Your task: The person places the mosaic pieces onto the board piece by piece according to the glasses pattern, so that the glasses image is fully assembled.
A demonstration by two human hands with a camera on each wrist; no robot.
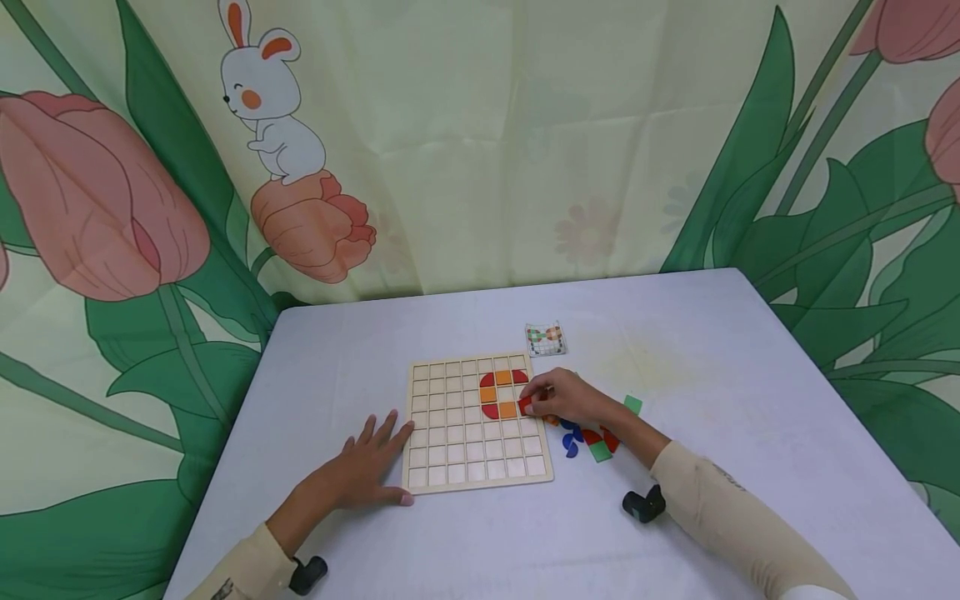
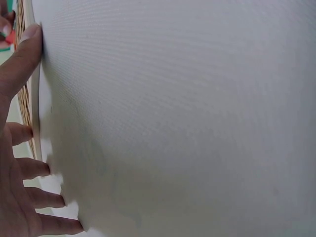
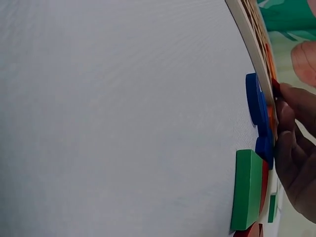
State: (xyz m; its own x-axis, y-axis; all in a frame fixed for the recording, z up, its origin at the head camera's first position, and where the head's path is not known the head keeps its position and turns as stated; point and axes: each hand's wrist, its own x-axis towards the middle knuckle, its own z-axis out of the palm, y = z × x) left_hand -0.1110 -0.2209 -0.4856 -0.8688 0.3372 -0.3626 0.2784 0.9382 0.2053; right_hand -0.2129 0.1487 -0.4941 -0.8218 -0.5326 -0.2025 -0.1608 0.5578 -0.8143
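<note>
A square wooden grid board (image 1: 450, 450) lies on the table. In its upper right cells, red rounded pieces and orange square pieces (image 1: 503, 377) form a partial ring. My right hand (image 1: 564, 395) pinches a red piece (image 1: 525, 406) between thumb and fingers at the board's right edge, beside an orange square. The right wrist view shows that red piece (image 3: 275, 88) at the fingertips, mostly hidden. My left hand (image 1: 367, 471) lies with fingers spread at the board's left side; the left wrist view shows its thumb (image 2: 29, 49) touching the board's edge.
Loose blue pieces (image 1: 571, 445), green pieces (image 1: 601, 451) and red pieces (image 1: 611, 439) lie right of the board, partly under the right forearm. A small printed pattern card (image 1: 545, 340) lies behind the board. A floral curtain (image 1: 480, 167) hangs behind the table.
</note>
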